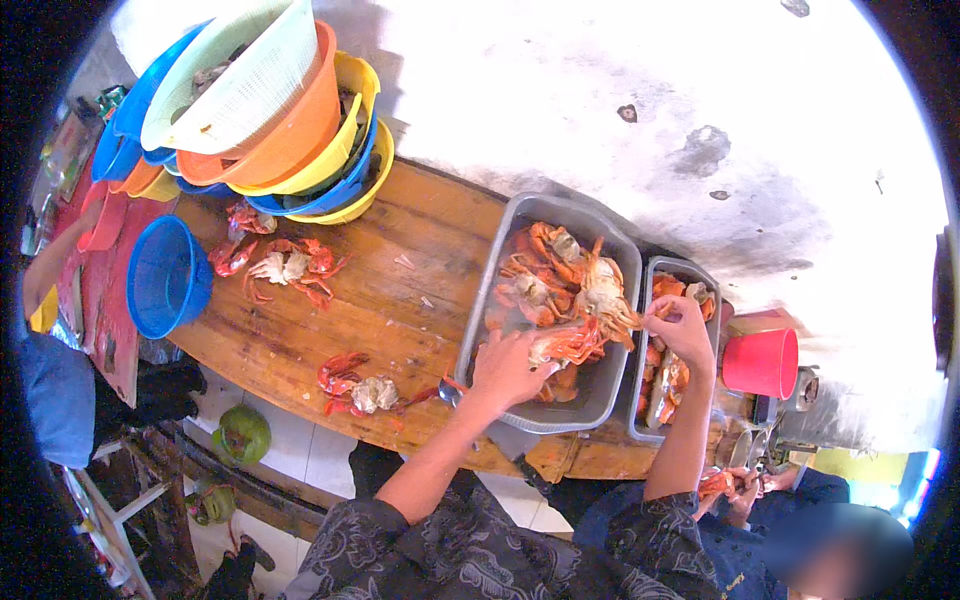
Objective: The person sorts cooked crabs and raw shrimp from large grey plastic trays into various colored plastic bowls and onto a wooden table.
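Note:
A grey plastic tub (480, 315) on the wooden table holds several orange-red cooked crabs. My left hand (514, 371) reaches over its near side and grips a red crab (574, 343); the palm and part of the crab are hidden. Above the tub's right rim, my right hand (679, 330) has thumb and fingers pinched at the leg ends of a pale-bellied crab (604, 292). What exactly lies between those fingertips is too small to tell. Beneath my right forearm is a second, narrower grey tub (637, 409) with crab pieces in it.
Crabs (285, 266) lie belly-up on the wooden table (405, 300), with another crab (367, 390) near its front edge. A blue basket (169, 277), stacked colanders (300, 135) and a pink bucket (761, 364) stand around. A knife blade (517, 442) juts past the edge. People work at both sides.

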Tool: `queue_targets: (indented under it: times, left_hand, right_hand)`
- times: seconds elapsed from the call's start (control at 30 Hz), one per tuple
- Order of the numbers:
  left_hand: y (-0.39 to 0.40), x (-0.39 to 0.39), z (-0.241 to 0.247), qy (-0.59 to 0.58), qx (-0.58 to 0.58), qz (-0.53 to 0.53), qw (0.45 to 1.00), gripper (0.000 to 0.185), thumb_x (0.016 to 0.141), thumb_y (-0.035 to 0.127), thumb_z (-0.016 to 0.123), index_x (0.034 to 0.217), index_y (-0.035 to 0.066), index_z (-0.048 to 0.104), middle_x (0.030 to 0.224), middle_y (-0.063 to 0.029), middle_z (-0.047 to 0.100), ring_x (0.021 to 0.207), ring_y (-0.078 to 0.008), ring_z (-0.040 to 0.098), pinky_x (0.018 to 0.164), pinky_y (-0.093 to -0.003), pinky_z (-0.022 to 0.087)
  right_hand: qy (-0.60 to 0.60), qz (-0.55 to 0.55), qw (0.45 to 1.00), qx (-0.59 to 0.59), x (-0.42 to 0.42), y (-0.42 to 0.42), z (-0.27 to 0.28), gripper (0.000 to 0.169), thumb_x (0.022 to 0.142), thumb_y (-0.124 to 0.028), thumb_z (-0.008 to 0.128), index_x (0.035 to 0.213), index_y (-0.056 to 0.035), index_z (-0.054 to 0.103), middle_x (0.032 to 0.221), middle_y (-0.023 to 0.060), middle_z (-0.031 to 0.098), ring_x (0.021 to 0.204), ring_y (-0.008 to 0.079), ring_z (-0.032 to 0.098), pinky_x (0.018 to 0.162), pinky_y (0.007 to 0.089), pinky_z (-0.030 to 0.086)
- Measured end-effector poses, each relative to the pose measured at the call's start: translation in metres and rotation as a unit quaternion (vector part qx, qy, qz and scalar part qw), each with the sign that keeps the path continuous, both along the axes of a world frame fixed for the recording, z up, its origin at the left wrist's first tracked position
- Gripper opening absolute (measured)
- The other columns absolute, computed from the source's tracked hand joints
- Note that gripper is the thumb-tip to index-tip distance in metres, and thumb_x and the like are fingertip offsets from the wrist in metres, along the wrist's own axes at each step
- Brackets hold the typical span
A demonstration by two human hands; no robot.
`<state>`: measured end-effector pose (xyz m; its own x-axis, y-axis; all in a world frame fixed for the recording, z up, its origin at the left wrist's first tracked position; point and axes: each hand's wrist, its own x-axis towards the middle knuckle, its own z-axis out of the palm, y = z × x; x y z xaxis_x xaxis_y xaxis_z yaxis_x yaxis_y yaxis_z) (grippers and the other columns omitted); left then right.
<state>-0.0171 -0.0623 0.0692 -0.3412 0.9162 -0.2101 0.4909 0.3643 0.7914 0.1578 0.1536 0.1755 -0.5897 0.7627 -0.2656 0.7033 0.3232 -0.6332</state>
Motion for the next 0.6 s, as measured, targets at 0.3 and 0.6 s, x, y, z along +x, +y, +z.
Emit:
queue_targets:
  times: [0.3, 0.6]
  left_hand:
    - [0.003, -0.004, -0.005, 0.001, 0.018, 0.013, 1.0, 0.054, 0.076, 0.042, 0.071, 0.119, 0.01, 0.061, 0.111, -0.015, 0.064, 0.104, -0.038, 0.055, 0.092, -0.0446, 0.044]
    - [0.004, -0.006, 0.008, -0.001, -0.023, -0.009, 1.0, 0.056, 0.08, 0.041, 0.069, 0.121, 0.005, 0.056, 0.113, -0.0157, 0.063, 0.109, -0.0354, 0.053, 0.092, -0.0444, 0.044]
  right_hand:
    - [-0.108, 0.022, 0.994, -0.017, 0.037, -0.014, -0.004, 0.018, 0.07, -0.019, 0.079, 0.077, -0.0053, 0.071, 0.066, 0.0011, 0.064, 0.063, 0.0089, 0.059, 0.059, 0.0254, 0.047]
    - [-0.076, 0.042, 0.987, -0.132, 0.053, -0.02, -0.039, 0.035, 0.076, -0.019, 0.079, 0.102, 0.0, 0.068, 0.099, 0.0092, 0.07, 0.09, 0.0162, 0.066, 0.083, 0.0292, 0.052]
